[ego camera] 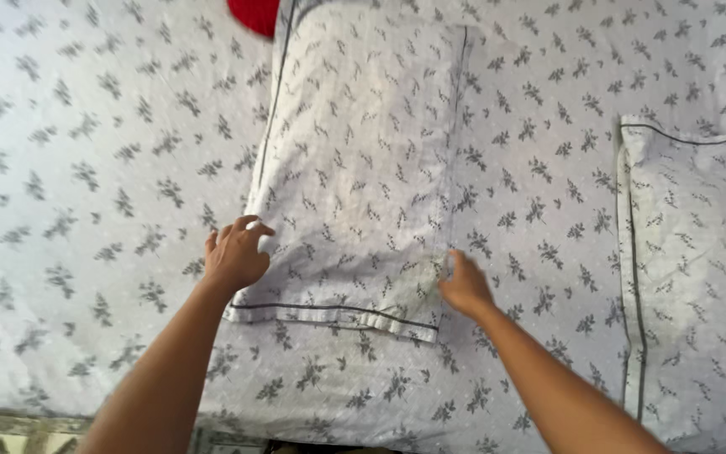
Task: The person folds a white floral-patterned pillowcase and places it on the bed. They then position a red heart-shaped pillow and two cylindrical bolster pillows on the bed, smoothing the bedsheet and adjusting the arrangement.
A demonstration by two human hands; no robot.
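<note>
Pillowcase [355, 168] between, under left hand [233, 256], right hand [464, 287]

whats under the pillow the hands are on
The middle pillow lies on the leaf-print bedsheet, left hand and right hand at its near corners. Anything beneath it is covered.

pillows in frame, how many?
2. One pillow lies mid-bed under both hands; the second pillow sits at the right edge, partly cut off. More may lie outside the frame.
</note>
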